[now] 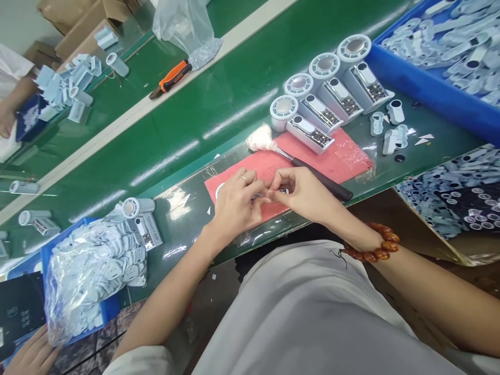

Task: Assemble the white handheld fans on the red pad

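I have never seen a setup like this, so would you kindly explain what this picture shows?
The picture comes from a camera worn on a person's head, looking forward and down at their bare left hand and right hand. These meet over a pale piece on a red mat; they cover most of it, so the exact grip is unclear. Close by lies a black-handled tool. Beyond stretches a row of four round-ended units, with a blue bin of pale parts to the right.

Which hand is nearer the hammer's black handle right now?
Right. The right hand is just on the near side of the black handle; touching or not, I can't tell. The left hand is farther left, beyond the right hand.
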Tool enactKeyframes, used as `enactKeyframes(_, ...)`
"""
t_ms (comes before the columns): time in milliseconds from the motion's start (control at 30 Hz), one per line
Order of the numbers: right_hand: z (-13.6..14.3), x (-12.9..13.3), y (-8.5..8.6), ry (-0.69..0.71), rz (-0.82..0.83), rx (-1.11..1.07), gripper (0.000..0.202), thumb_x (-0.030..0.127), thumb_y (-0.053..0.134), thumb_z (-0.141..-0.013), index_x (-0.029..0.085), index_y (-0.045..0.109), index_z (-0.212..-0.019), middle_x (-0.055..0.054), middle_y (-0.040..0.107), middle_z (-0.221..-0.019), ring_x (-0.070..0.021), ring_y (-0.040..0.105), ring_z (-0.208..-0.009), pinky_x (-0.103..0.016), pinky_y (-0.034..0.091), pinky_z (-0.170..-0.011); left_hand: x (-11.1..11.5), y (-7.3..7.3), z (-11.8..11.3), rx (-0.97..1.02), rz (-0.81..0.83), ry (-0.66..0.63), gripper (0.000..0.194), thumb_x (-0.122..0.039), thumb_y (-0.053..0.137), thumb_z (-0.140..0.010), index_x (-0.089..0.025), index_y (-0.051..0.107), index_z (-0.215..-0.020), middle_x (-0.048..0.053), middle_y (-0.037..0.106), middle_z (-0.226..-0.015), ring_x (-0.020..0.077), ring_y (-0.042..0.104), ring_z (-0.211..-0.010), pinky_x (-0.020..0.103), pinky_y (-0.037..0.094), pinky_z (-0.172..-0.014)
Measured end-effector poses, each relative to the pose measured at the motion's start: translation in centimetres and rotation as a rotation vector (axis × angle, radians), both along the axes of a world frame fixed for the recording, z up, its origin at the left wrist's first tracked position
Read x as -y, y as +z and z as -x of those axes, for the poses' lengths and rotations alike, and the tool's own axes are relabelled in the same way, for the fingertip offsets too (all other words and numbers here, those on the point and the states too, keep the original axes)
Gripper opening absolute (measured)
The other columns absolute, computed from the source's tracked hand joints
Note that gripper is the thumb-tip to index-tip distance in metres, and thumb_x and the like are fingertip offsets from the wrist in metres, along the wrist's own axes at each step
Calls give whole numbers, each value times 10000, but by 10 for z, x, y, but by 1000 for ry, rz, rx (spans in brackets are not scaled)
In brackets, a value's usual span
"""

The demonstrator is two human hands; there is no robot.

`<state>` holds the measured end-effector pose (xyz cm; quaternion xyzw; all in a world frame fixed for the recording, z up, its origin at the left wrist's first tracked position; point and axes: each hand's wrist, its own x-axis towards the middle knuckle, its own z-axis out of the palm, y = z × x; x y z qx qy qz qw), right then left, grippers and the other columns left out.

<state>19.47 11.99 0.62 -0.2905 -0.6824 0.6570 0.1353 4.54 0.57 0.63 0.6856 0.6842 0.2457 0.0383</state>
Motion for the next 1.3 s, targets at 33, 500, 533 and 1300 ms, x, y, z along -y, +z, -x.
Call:
enactKeyframes(33, 0, 0, -1, 12, -8, -20, 148, 249, 712, -766, 189, 600, -690, -16, 677, -721, -174, 638, -725, -306, 500, -712, 1, 1, 1, 15, -7, -7, 122, -84, 589, -821, -203, 605, -803, 23, 491, -764, 192, 434, -745, 308, 334, -593)
enactKeyframes(500, -16, 19, -26, 160, -807, -178, 360, 5, 515, -848, 197, 586, -1144, -122, 668, -1137, -296, 606, -1072, -471, 527, -925, 33, 39, 24, -135, 246, -81, 465, -360, 819, -825, -216, 628, -1224, 91, 662, -1208, 279, 591, -1050, 435, 508, -913)
enactKeyframes(533, -18, 16, -27, 162, -833, -202, 374, -12, 495, -841, 197, 587, -1137, -126, 651, -1154, -296, 591, -1092, -475, 523, -940, 36, 35, 22, -146, 251, -72, 534, -403, 821, -821, -209, 603, -1269, 112, 644, -1262, 307, 571, -1105, 476, 504, -961)
enactKeyframes(1300, -18, 6, -41, 442, -1310, -36, 423, 119, 450, -968, 1, 538, -1364, -211, 642, -1157, -313, 501, -926, -475, 482, -845, 42, -8, 10, -345, 96, -65, 428, -477, 548, -1002, -153, 582, -1280, 141, 714, -1137, 260, 654, -936, 366, 502, -657)
